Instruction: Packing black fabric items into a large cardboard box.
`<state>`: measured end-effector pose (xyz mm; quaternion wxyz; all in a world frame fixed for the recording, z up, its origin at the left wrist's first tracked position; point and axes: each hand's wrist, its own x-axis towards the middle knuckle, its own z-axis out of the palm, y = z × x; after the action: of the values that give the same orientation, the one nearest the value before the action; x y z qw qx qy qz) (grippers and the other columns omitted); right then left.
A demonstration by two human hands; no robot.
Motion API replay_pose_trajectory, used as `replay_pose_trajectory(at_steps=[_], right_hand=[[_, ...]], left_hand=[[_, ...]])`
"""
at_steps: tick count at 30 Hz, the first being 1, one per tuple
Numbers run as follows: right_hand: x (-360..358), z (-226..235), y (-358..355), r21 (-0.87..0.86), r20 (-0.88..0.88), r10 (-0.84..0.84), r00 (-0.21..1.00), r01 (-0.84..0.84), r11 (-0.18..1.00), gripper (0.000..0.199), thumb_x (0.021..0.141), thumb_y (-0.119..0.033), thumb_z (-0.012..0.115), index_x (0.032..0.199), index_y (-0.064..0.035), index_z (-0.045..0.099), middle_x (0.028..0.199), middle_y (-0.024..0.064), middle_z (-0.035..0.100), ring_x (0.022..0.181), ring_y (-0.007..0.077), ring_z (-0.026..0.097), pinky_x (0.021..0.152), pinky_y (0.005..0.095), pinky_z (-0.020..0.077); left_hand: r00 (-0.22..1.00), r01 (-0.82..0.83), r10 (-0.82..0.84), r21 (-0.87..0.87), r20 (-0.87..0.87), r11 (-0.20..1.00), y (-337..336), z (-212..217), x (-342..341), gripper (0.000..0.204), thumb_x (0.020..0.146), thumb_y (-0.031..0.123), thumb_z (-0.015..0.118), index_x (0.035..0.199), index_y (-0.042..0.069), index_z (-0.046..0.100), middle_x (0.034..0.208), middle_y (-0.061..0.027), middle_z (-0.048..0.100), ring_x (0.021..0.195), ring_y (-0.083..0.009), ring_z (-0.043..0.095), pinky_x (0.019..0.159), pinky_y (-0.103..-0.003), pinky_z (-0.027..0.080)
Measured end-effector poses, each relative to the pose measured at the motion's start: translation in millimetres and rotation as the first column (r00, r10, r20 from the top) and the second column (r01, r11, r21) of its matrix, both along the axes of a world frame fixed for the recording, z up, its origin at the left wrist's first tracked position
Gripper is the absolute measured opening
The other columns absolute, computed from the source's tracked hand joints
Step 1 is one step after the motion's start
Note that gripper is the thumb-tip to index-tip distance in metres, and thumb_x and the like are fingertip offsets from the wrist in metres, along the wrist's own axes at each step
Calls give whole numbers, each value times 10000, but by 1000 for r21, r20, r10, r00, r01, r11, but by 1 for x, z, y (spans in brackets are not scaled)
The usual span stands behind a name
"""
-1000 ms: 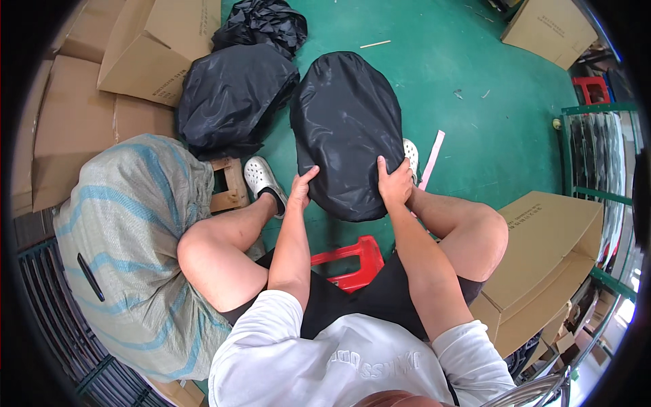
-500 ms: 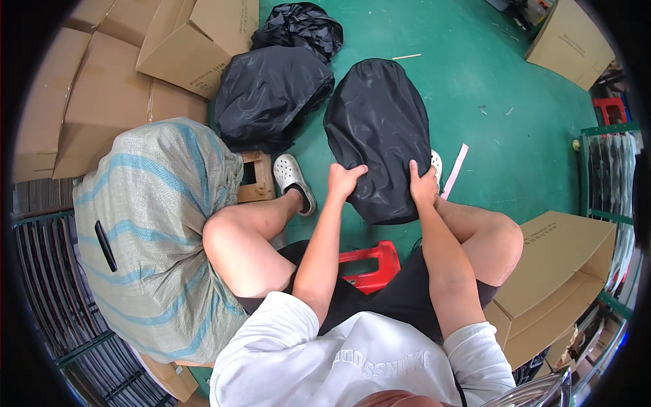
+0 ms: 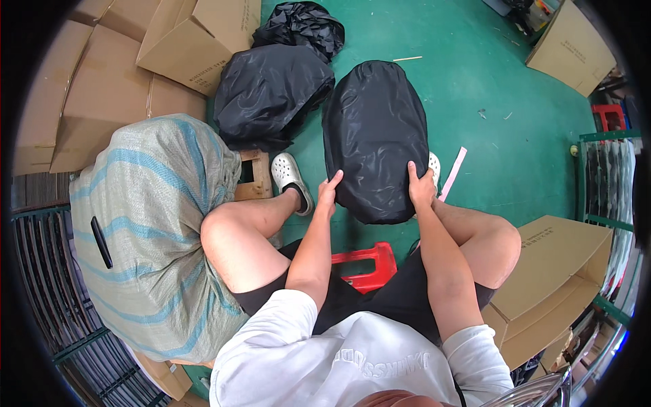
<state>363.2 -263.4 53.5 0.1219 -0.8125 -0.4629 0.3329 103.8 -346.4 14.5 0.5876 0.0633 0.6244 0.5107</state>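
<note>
A full, rounded black plastic bag (image 3: 376,139) is in front of me, between my knees, its dark skin smooth with a few creases. My right hand (image 3: 422,187) grips its near right side, thumb on top and fingers tucked out of sight. At the near left edge, my left hand (image 3: 328,191) holds the bag with its thumb against the side; the other fingers are mostly hidden. Farther left sits another filled black bag (image 3: 271,95), and behind it lies a crumpled black bag (image 3: 302,28).
A big woven sack (image 3: 146,237) with blue stripes stands at my left, a black pen-like object (image 3: 102,242) on it. Cardboard boxes (image 3: 102,88) fill the far left; an open carton (image 3: 553,271) is at right. A red stool (image 3: 369,268) shows beneath me.
My left hand has slid left, from the bag's upper face to its side edge. The bag's near end looks rounder and smoother. My right hand has barely moved.
</note>
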Motion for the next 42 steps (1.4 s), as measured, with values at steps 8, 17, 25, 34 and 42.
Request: replay_pose_trajectory(at_steps=[8, 17, 25, 34, 42], right_hand=[[-2, 1, -2, 68, -51, -12, 999, 16, 998, 917, 888, -683, 567, 1426, 45, 423, 1321, 341, 560, 1247, 472, 545, 1069, 504, 421], [0, 2, -5, 43, -29, 0, 1000, 1, 999, 925, 898, -695, 544, 1434, 48, 412, 1334, 342, 551, 1259, 470, 537, 1077, 501, 414], [3, -4, 0, 31, -26, 1, 1000, 0, 1000, 937, 893, -709, 535, 1444, 36, 397, 1339, 338, 548, 1259, 473, 535, 1071, 513, 415], [-3, -1, -6, 42, -11, 1, 1000, 0, 999, 931, 895, -701, 538, 1446, 34, 393, 1333, 334, 554, 1253, 469, 541, 1066, 509, 419], [5, 13, 1, -84, 21, 5, 1000, -3, 996, 927, 899, -718, 501, 1432, 36, 410, 1352, 322, 546, 1277, 463, 529, 1075, 520, 410]], left_hand=[[971, 170, -162, -31, 175, 985, -6, -45, -13, 1044, 784, 606, 785, 1472, -67, 381, 1482, -196, 490, 1376, -306, 462, 1175, -401, 304], [949, 178, -156, -55, 272, 983, -17, -44, -2, 995, 785, 637, 765, 1489, 24, 423, 1504, -121, 499, 1411, -280, 426, 1172, -415, 280], [965, 220, -200, -110, 172, 969, -12, -36, -7, 991, 768, 649, 775, 1453, 4, 464, 1481, -130, 521, 1397, -265, 440, 1163, -410, 277], [973, 167, -152, -79, 174, 983, -18, -30, -6, 944, 788, 615, 780, 1414, -30, 489, 1422, -138, 573, 1335, -256, 508, 1140, -390, 326], [974, 103, -92, -42, 205, 994, -12, -50, 8, 814, 826, 566, 771, 1324, -44, 562, 1318, -128, 639, 1220, -264, 588, 1096, -394, 392]])
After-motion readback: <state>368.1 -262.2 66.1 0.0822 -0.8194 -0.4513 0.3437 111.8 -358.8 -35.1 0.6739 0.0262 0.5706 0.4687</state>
